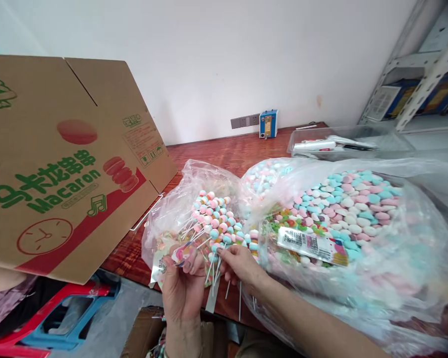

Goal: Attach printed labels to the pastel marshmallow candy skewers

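Note:
My left hand (184, 286) is closed on a small printed wrapper (184, 252) with pink, purple and white on it. Thumb and fingers of my right hand (242, 266) pinch a candy skewer (213, 257) near the top of its white stick. Beyond both hands lies a pile of candy skewers (214, 216), pink, blue and white pieces threaded on thin sticks. They rest on a crumpled clear plastic bag (199, 174). Right of my right hand, a large clear bag holds loose pastel candies (358, 209). A labelled packet (311, 245) with colourful gummies lies on it.
A big cardboard box (70, 164) stands at the left, partly over the wooden table (224, 151). At the back are a small blue box (268, 124) and a clear plastic tray (388, 141) with white items. A red and blue stool (67, 315) stands below left.

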Available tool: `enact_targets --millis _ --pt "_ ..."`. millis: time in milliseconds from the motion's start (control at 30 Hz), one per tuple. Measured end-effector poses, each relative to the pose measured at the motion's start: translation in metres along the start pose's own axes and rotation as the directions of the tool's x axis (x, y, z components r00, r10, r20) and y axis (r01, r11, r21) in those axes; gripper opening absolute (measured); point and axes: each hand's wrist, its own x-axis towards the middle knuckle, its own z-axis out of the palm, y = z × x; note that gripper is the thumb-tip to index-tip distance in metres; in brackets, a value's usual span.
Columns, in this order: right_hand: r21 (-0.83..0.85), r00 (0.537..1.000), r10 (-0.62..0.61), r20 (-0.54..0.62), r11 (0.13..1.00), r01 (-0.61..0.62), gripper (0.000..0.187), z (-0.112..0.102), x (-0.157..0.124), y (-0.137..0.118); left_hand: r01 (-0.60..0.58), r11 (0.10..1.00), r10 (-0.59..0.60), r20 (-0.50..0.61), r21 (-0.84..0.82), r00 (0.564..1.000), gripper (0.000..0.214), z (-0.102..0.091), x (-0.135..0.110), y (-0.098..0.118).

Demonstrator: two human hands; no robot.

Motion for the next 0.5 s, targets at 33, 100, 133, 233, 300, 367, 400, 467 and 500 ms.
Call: enact_targets --millis 33,100,133,233,300,367,400,467,500 --pt "0.02 1.0 -0.012 -0.019 1.0 0.012 0.033 0.002 0.003 0.003 0.027 1.0 -0.027 -0.004 -0.013 1.0 0.027 -0.002 0.001 -0.003" --pt "0.06 0.998 -0.04 -0.045 0.997 0.043 0.032 0.0 -0.001 0.006 0.067 0.997 -0.068 -0.014 -0.04 0.998 0.026 -0.006 0.004 -0.009" --pt "0.077 0.997 -0.053 -0.05 0.995 0.057 0.031 -0.004 -0.007 0.006 0.078 0.996 -0.079 -0.022 -0.049 0.997 0.025 -0.006 0.005 -0.012" --pt "0.117 0.995 -0.079 -0.055 0.989 0.085 0.033 -0.022 -0.032 0.001 0.093 0.993 -0.097 -0.047 -0.069 0.994 0.025 -0.008 0.01 -0.022" --pt "0.155 0.995 -0.077 -0.063 0.984 0.086 0.033 -0.035 -0.049 -0.003 0.122 0.989 -0.127 -0.058 -0.081 0.99 0.025 -0.01 0.013 -0.029" --pt "0.173 0.994 -0.074 -0.077 0.981 0.086 0.034 -0.048 -0.062 -0.009 0.151 0.985 -0.157 -0.059 -0.086 0.986 0.023 -0.013 0.014 -0.036" --pt "0.164 0.993 -0.08 -0.089 0.982 0.094 0.034 -0.054 -0.068 -0.011 0.162 0.983 -0.167 -0.056 -0.084 0.984 0.023 -0.014 0.015 -0.04" --pt "0.105 0.987 -0.125 -0.102 0.985 0.135 0.035 -0.067 -0.078 -0.015 0.18 0.981 -0.184 -0.047 -0.079 0.982 0.023 -0.016 0.017 -0.048" --pt "0.058 0.982 -0.162 -0.098 0.984 0.168 0.036 -0.074 -0.083 -0.016 0.191 0.978 -0.195 -0.045 -0.079 0.98 0.024 -0.016 0.017 -0.051"
